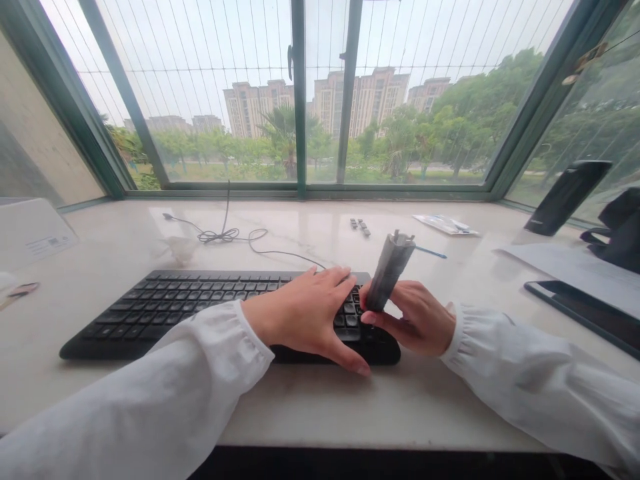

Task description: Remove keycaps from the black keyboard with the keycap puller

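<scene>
A black keyboard lies on the pale counter in front of me. My left hand rests palm down over its right part, fingers stretched out and thumb spread toward the near edge. My right hand is closed around a grey, oblong tool with small prongs at its upper end. The tool stands tilted over the number keys; its lower end is hidden by my fingers, so I cannot tell whether it touches the keys. Several loose keycaps sit on the counter behind the keyboard.
Behind the keyboard runs its coiled cable. A thin blue stick and a clear packet lie beyond my right hand. On the right are a phone, white paper and a black upright object. A white box stands left.
</scene>
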A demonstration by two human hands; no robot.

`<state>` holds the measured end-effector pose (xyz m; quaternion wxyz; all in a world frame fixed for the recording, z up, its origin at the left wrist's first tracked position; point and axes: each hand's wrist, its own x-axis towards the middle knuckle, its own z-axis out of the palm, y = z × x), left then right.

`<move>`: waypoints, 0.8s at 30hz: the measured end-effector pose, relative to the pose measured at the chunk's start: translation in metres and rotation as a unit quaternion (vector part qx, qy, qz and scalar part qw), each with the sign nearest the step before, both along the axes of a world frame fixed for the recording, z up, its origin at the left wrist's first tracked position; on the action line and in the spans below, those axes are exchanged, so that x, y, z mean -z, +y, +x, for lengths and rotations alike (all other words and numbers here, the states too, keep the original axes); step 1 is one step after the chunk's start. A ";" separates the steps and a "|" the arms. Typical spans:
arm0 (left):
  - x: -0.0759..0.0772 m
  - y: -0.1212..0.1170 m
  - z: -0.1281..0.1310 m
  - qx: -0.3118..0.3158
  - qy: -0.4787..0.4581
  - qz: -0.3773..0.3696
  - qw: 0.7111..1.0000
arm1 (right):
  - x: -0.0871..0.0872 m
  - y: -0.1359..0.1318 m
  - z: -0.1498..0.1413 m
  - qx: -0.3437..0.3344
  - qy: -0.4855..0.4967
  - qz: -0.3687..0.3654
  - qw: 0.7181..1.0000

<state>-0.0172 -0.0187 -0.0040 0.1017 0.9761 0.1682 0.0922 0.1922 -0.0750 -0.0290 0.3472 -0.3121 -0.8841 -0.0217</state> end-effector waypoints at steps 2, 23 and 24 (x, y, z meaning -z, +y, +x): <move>0.001 0.001 0.001 -0.002 0.002 0.011 1.000 | 0.002 -0.001 -0.001 0.008 0.001 0.030 1.000; 0.002 0.000 0.001 -0.010 0.019 0.039 0.999 | 0.002 0.000 -0.005 0.003 0.035 -0.007 0.999; 0.003 0.000 0.001 -0.010 0.018 0.038 0.999 | 0.002 0.000 -0.005 0.000 0.031 -0.001 1.000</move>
